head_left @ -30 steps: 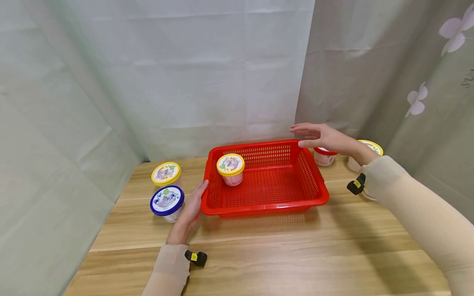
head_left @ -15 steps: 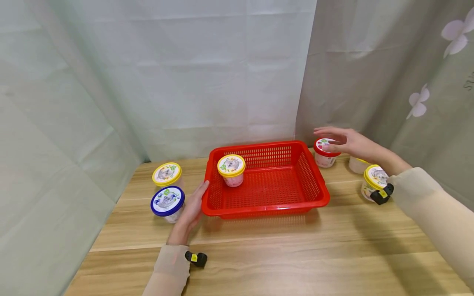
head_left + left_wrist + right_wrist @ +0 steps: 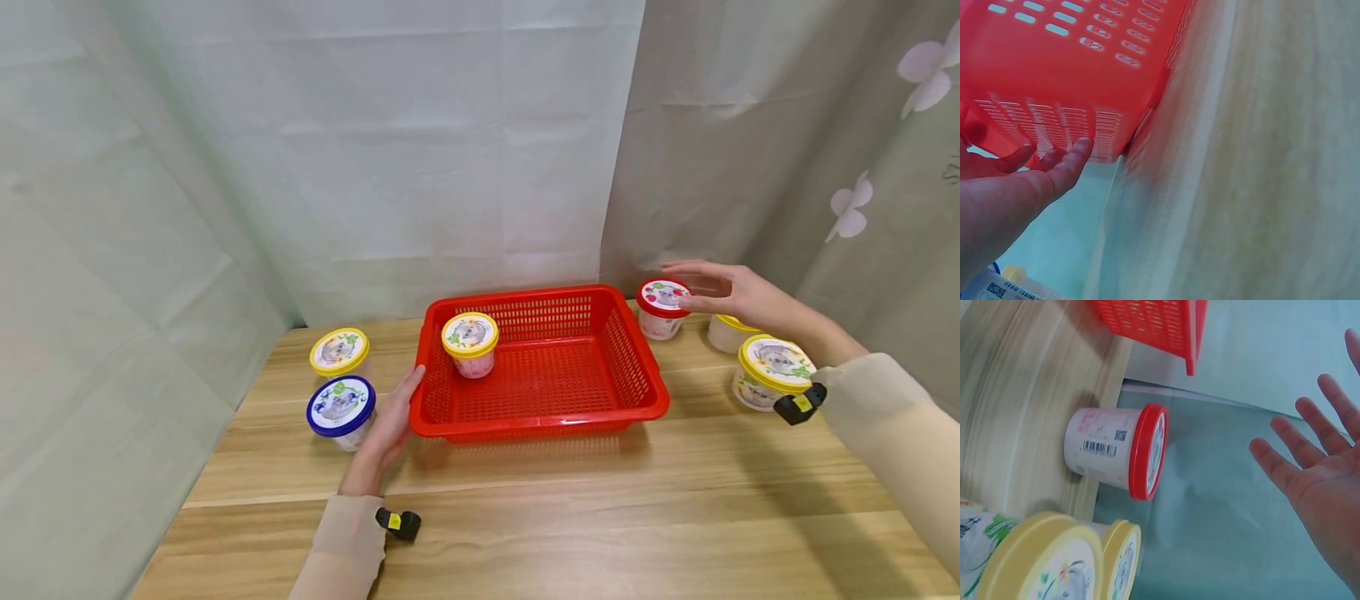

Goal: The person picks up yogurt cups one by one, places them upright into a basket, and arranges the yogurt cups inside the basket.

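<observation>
Just off R end of red basket [image 3: 536, 422], red-lidded tub [image 3: 661, 317] stands upright, axis vert., below R hand [image 3: 756, 297], the nearer one: fingers spread, nothing held, no contact. L hand [image 3: 388, 419], fingers extended, at basket's L end.

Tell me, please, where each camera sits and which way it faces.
Head: on the head, facing forward and down at the red basket; left hand, right hand and sleeves show.
Left wrist: on that wrist, facing the basket's outside; only that hand shows.
Right wrist: on that wrist, facing the red-lidded tub; only that hand shows.
Head and right wrist share that tub.
</observation>
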Motion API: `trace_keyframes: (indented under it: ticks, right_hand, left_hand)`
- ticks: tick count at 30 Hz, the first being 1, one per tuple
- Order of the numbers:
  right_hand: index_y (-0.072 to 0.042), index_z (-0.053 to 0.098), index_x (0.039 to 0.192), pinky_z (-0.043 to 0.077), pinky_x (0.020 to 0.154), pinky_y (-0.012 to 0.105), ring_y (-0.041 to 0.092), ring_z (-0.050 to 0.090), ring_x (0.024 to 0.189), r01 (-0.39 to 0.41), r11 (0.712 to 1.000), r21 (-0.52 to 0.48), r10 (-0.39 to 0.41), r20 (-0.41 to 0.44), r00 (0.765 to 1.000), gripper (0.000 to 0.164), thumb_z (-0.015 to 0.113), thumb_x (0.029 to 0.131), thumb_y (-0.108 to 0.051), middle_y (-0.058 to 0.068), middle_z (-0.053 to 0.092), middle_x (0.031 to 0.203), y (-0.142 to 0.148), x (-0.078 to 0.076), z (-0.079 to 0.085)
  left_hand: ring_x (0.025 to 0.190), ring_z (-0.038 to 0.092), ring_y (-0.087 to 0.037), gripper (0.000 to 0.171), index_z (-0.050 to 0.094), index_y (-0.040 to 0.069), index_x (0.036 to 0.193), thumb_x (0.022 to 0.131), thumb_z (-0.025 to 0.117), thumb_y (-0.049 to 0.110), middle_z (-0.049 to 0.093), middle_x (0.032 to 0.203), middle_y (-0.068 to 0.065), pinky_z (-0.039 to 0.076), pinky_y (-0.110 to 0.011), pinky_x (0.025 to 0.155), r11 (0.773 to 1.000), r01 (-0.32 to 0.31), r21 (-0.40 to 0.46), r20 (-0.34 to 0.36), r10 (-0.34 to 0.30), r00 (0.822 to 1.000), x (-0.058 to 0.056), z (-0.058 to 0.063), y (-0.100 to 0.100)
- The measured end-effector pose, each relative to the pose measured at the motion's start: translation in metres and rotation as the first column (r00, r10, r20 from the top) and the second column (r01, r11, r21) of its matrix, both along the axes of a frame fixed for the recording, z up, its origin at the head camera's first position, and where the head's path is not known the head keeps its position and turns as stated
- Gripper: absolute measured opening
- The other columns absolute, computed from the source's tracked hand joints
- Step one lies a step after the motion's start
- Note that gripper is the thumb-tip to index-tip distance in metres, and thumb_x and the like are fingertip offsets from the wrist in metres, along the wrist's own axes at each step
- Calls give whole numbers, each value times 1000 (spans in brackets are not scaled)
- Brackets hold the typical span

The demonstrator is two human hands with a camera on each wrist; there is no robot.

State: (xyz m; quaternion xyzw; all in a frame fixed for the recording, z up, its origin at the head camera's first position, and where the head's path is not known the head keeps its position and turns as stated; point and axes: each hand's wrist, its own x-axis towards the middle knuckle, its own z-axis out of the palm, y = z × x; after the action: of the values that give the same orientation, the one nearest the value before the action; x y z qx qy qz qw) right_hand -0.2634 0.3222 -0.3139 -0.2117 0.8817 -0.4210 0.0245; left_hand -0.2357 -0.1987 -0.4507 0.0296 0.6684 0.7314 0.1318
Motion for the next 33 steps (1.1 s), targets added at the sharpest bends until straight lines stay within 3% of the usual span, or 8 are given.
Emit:
trace_keyframes:
  ticks: [10, 16, 21, 23, 26, 28, 31, 33]
  right_hand:
    - [-21, 48, 156, 40, 94, 6, -10, 45, 126, 78, 994, 71, -75, -41, 996, 56, 65, 103, -23, -13, 51, 150, 27, 14, -7]
    - [-17, 47, 156, 40, 92, 5, -16, 43, 122, 104, 991, 84, -99, -58, 993, 56, 65, 103, -20, 1, 45, 158, 41, 20, -13]
    - [-17, 48, 156, 39, 90, 4, -20, 41, 120, 133, 988, 79, -128, -66, 990, 55, 66, 103, -18, -7, 46, 157, 54, 25, -22]
    - [-18, 48, 156, 39, 89, 4, -11, 45, 127, 152, 985, 86, -148, -58, 987, 55, 65, 104, -19, -8, 45, 156, 59, 27, -25]
    - [-17, 46, 157, 38, 87, 3, 16, 47, 142, 177, 979, 100, -173, -43, 984, 56, 65, 104, -21, -8, 43, 157, 67, 31, -30]
    - [-19, 45, 157, 37, 87, 3, 25, 46, 143, 195, 974, 118, -192, -40, 981, 56, 65, 105, -23, -7, 42, 156, 71, 34, -33]
    - [-19, 46, 157, 37, 87, 3, 2, 44, 138, 203, 973, 110, -200, -39, 979, 56, 65, 104, -21, -7, 42, 156, 76, 36, -38]
    - [-19, 46, 157, 37, 89, 2, -16, 41, 123, 210, 972, 107, -206, -41, 978, 56, 65, 104, -21, -12, 42, 154, 79, 38, -41]
  left_hand:
    - [139, 45, -35, 66, 20, 14, 166, 112, 34, 51, 38, 161, -17, 52, -34, 103, 1000, 14, 1, -6, -14, 1000, -1, 1, 0]
    - [141, 44, -35, 67, 18, 14, 167, 113, 34, 50, 36, 163, -16, 52, -33, 103, 1000, 11, 4, -1, -11, 1000, -2, 1, 0]
    - [141, 44, -36, 65, 20, 15, 166, 113, 34, 49, 37, 162, -16, 53, -33, 102, 1000, 13, 10, 5, -13, 1000, -1, 2, 1]
    - [140, 45, -36, 65, 20, 15, 166, 112, 35, 50, 38, 161, -16, 53, -33, 101, 1000, 9, 12, 7, -9, 1000, -1, 2, 1]
    - [141, 44, -36, 66, 19, 14, 166, 113, 34, 49, 37, 162, -17, 52, -33, 101, 1000, 12, 15, 5, -12, 1000, -1, 1, 1]
    - [142, 43, -37, 66, 18, 13, 166, 113, 33, 48, 36, 162, -18, 52, -33, 102, 1000, 17, 19, 0, -17, 1000, -2, 0, 1]
    - [142, 42, -37, 66, 17, 12, 167, 113, 32, 49, 35, 163, -19, 52, -33, 102, 1000, 21, 16, -3, -21, 1000, -2, -1, 0]
    - [142, 42, -37, 66, 17, 13, 167, 113, 32, 49, 35, 163, -19, 52, -32, 102, 1000, 19, 13, -1, -19, 1000, -2, -1, 0]
